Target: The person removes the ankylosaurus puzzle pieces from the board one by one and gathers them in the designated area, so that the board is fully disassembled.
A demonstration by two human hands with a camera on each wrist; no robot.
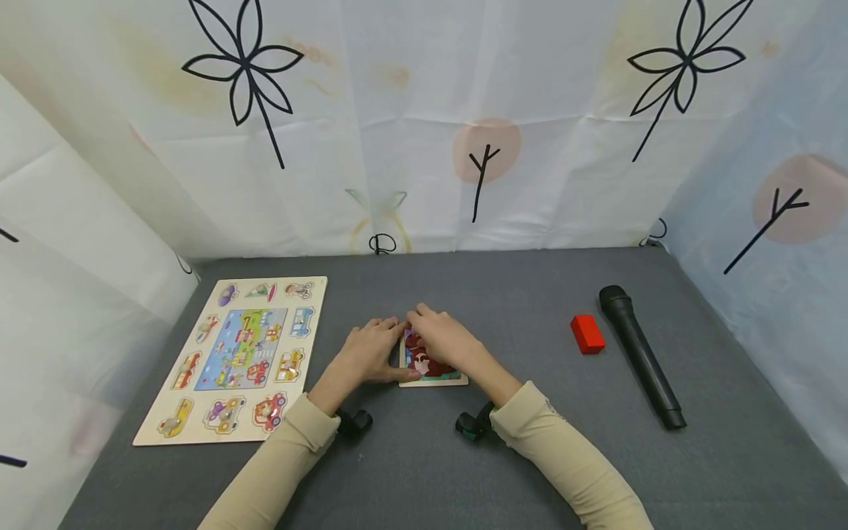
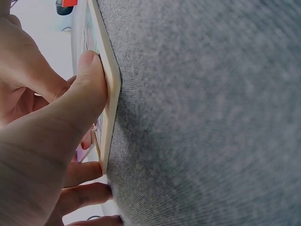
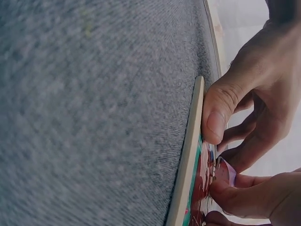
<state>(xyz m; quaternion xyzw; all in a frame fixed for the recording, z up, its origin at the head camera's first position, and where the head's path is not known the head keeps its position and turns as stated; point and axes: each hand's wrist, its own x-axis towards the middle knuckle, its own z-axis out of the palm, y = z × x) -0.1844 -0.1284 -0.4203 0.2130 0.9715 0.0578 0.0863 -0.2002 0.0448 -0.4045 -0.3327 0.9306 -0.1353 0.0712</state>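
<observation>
A small wooden jigsaw puzzle board (image 1: 433, 382) with a red and green picture lies flat on the table between both hands. My left hand (image 1: 372, 353) holds it at the left side, the thumb pressing its near edge and the fingers along the left edge, some fingertips down on the cloth. Over the far part of the board, my right hand (image 1: 445, 338) pinches a pinkish-purple puzzle piece (image 3: 226, 172), which stands tilted up from the picture in the right wrist view. A left finger meets that piece from the other side. The right palm hides much of the picture.
A large wooden inset puzzle (image 1: 301, 359) with vehicle pieces lies to the left, its near edge by the left forearm. On the right are a red block (image 1: 587, 334) and a black microphone (image 1: 642, 357). Patterned white curtains (image 1: 424, 88) surround the grey table (image 1: 530, 294).
</observation>
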